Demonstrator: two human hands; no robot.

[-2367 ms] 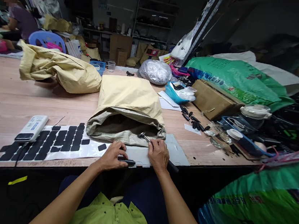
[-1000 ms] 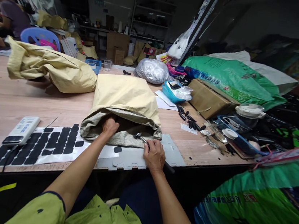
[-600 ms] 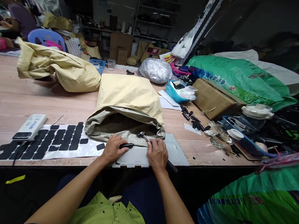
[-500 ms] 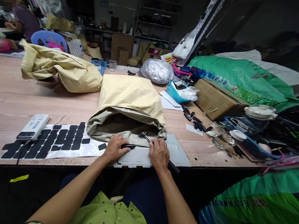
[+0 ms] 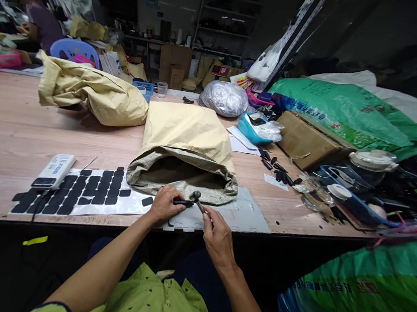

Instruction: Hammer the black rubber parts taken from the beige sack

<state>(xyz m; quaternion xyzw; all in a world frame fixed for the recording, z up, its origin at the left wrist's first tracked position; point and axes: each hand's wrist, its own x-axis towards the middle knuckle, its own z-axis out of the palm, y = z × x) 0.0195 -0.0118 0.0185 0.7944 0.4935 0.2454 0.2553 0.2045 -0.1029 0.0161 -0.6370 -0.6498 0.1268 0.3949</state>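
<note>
My left hand (image 5: 166, 204) is closed on a slim black plastic piece (image 5: 184, 202), holding it over a grey board (image 5: 252, 217) at the table's front edge. My right hand (image 5: 219, 237) grips a small metal hammer (image 5: 196, 195) by its shaft. The hammer's round head is right by the end of the black piece; whether they touch I cannot tell. Just beyond both hands lies a yellow sack (image 5: 191, 129), its grey-lined mouth gaping toward me and its inside dark. My right palm hides the hammer's grip.
Left of my hands are a sheet of black stickers (image 5: 103, 187) and a white device (image 5: 53, 172) with a cable. A second yellow sack (image 5: 94, 92) lies behind. Loose black pieces (image 5: 280, 172), a cardboard box (image 5: 311, 141) and a glass jar (image 5: 372, 163) stand right. A person (image 5: 42, 24) sits far left.
The hammer's head has swung left and nearer to the black piece, and my right hand has dropped slightly toward me. My left hand keeps its grip. The whole view has shifted a little.
</note>
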